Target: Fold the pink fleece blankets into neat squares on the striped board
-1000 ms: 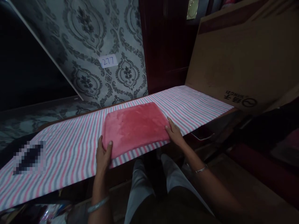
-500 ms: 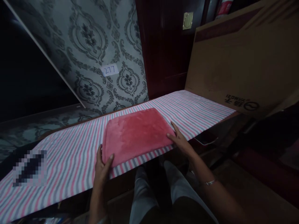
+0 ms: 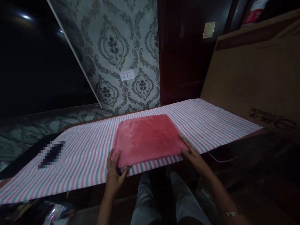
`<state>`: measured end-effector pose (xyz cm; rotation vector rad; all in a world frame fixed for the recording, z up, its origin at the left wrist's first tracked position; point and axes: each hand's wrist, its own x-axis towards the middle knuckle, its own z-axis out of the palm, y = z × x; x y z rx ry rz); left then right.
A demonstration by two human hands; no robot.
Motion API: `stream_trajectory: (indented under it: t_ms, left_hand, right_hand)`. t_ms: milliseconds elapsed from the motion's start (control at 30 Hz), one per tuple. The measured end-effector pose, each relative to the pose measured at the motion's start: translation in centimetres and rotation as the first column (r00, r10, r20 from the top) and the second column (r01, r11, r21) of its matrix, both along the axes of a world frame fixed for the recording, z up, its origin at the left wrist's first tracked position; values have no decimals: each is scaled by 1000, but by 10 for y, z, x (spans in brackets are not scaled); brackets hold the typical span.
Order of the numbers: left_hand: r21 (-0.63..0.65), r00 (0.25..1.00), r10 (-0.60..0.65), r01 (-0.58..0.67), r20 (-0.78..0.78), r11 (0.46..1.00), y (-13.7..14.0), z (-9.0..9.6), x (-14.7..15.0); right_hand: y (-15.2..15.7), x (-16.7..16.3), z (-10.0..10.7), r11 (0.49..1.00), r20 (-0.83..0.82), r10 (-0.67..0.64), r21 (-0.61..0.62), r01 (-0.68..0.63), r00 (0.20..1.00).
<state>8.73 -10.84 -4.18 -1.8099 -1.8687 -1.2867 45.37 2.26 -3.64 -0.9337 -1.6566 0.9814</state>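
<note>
A folded pink plush cloth lies flat, roughly rectangular, on the striped tablecloth near the table's front edge. At its front left corner is my left hand; the fingers touch the corner from the side and top, while the thumb is spread apart by the front edge. My right hand rests against the front right corner, its fingers stretched along the right side and its thumb at the front edge. Neither hand is closed around the cloth.
A large cardboard box stands at the right end of the table. A dark screen is on the left, by the patterned wall. A paper marked 277 is on the wallpaper. A blurred-out dark item lies on the left.
The view has shifted, so the scene sits further right. My left thumb has moved off the cloth's top to below its front edge. My right fingers now lie closer along the cloth's right side.
</note>
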Motion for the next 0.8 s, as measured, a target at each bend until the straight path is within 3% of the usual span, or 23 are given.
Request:
stream_trajectory:
  t_ms: [133,267,367,467,600,800]
  left_hand:
    - [23,997,75,-75,-20,997,-3,-8,7]
    - [19,990,140,-139,-35,990,-2,-9,14]
    - [-18,989,132,-134,-59,991,-1,-7,11]
    - [-47,992,92,-96,-80,994,-1,-6,2]
    - [-86,995,58,-65,-82,994,3,0,-3]
    - [-34,970,241,-242,-26,970,19,5,15]
  right_hand:
    - [-3,-3,-17,991,55,-20,136,12,998]
    - [-2,-22,-32,939,40,-222,278,202,974]
    - [4,-31,-29,884,31,-329,360,297,944]
    - [14,-29,-11,857,45,-334,429,284,941]
    - [33,-27,29,824,40,-333,497,270,942]
    - [51,-39,81,742,-40,-295,620,255,955]
